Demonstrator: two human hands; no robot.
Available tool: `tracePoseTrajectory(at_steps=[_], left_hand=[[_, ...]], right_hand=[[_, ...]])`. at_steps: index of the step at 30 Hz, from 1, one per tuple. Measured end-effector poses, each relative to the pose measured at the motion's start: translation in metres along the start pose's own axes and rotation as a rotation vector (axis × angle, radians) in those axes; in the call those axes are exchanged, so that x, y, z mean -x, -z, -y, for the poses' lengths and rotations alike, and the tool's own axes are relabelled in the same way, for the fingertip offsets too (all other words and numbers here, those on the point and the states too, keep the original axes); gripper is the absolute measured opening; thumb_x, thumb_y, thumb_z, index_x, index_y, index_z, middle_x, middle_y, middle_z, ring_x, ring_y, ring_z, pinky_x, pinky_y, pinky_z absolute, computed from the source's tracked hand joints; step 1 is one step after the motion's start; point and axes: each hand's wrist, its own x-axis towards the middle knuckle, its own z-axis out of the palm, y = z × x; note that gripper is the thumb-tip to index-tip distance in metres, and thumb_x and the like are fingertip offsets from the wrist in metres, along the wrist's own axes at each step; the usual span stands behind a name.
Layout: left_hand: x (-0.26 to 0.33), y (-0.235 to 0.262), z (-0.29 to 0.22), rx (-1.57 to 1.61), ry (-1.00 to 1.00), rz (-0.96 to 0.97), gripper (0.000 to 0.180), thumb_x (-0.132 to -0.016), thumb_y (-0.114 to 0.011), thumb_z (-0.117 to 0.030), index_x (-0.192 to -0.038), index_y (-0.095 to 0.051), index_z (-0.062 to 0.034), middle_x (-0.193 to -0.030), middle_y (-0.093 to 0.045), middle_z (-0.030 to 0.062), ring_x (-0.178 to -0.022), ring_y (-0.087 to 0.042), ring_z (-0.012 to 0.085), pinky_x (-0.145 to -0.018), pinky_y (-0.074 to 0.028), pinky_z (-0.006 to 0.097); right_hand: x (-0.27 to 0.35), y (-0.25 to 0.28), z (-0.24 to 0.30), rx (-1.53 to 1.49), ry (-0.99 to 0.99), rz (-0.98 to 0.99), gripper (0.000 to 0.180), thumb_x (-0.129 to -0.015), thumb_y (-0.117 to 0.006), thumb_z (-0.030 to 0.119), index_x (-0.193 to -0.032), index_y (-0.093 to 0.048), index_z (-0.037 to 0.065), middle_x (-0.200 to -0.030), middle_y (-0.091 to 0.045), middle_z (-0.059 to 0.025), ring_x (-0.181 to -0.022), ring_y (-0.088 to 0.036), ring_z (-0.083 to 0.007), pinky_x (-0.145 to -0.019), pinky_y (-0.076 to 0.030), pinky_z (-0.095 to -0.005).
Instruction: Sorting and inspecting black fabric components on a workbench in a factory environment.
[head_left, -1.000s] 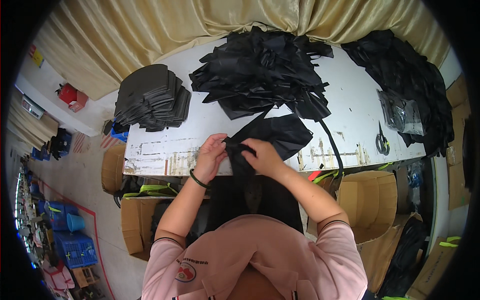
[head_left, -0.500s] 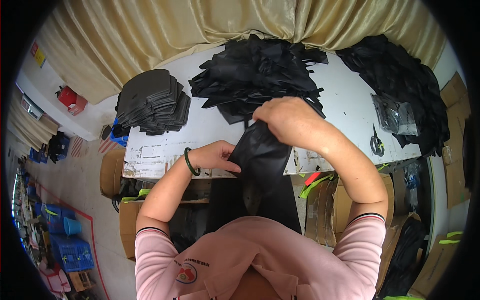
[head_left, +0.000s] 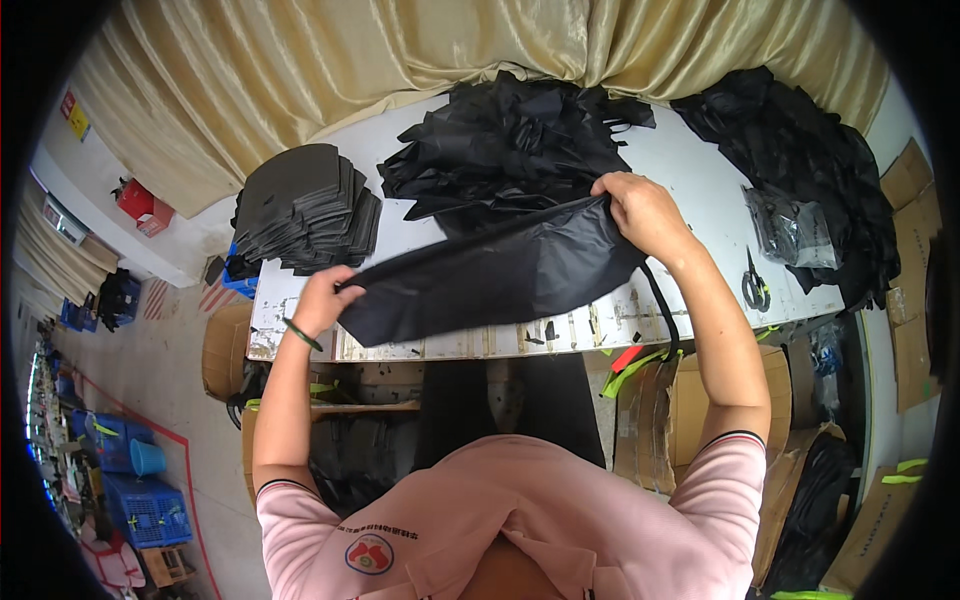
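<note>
A long black fabric piece (head_left: 490, 277) is stretched between my hands above the near part of the white table (head_left: 410, 240). My left hand (head_left: 327, 298) pinches its left end, and a green bangle sits on that wrist. Its upper right corner is gripped by my right hand (head_left: 640, 210), fingers closed over the edge. A narrow black strap (head_left: 663, 305) hangs from the right end past the table's front edge. Right behind the fabric lies a heap of similar black pieces (head_left: 520, 140).
Dark grey rounded panels (head_left: 300, 205) are stacked at the table's left. On the right are scissors (head_left: 755, 285), a clear plastic bag (head_left: 795, 230) and another black fabric pile (head_left: 800, 150). Cardboard boxes (head_left: 640, 420) stand under the front edge; blue crates (head_left: 145, 510) are on the left floor.
My hands have moved apart, the left one outward to the left and the right one to the right. The black fabric, bunched and hanging before, is now spread out lengthwise.
</note>
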Motion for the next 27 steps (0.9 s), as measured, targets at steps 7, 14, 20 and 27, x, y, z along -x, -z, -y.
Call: tracePoseTrajectory(at_steps=[7,14,20,27], left_hand=[[0.039,-0.009,0.022,-0.184,-0.065,-0.585,0.019,-0.075,-0.063,0.008,-0.092,-0.065,-0.0011,-0.091,-0.067,0.0147,-0.087,-0.065,0.0333,-0.083,-0.050,0.036],[0.079,-0.085,0.102,-0.209,0.044,-0.394,0.025,-0.073,-0.058,0.008,-0.094,-0.066,-0.0034,-0.105,-0.067,0.0154,-0.106,-0.062,0.0339,-0.095,-0.047,0.039],[0.090,-0.087,0.103,-0.009,0.077,-0.204,0.033,-0.078,-0.059,0.003,-0.109,-0.064,-0.0029,-0.129,-0.057,0.0189,-0.124,-0.051,0.0318,-0.104,-0.037,0.036],[0.080,-0.067,0.051,0.212,-0.003,-0.354,0.029,-0.082,-0.065,-0.006,-0.111,-0.063,-0.0029,-0.131,-0.056,0.0172,-0.125,-0.051,0.0318,-0.105,-0.036,0.038]], right_hand=[[0.054,-0.042,-0.003,-0.064,0.116,-0.124,0.027,-0.068,-0.057,-0.010,-0.089,-0.064,0.005,-0.084,-0.064,-0.0089,-0.086,-0.060,-0.0283,-0.079,-0.047,-0.0377],[0.155,-0.136,0.004,-0.110,0.035,0.242,0.027,-0.071,-0.061,0.000,-0.096,-0.069,0.006,-0.102,-0.066,-0.0076,-0.104,-0.058,-0.0250,-0.095,-0.043,-0.0378],[0.147,-0.131,0.052,-0.166,-0.045,0.341,0.047,-0.081,-0.067,0.020,-0.125,-0.057,0.008,-0.136,-0.049,-0.0135,-0.130,-0.041,-0.0303,-0.110,-0.031,-0.0438],[0.143,-0.146,0.077,-0.113,-0.073,0.726,0.091,-0.077,-0.070,0.050,-0.148,-0.028,0.010,-0.155,-0.020,-0.0170,-0.146,-0.011,-0.0316,-0.117,-0.010,-0.0515]])
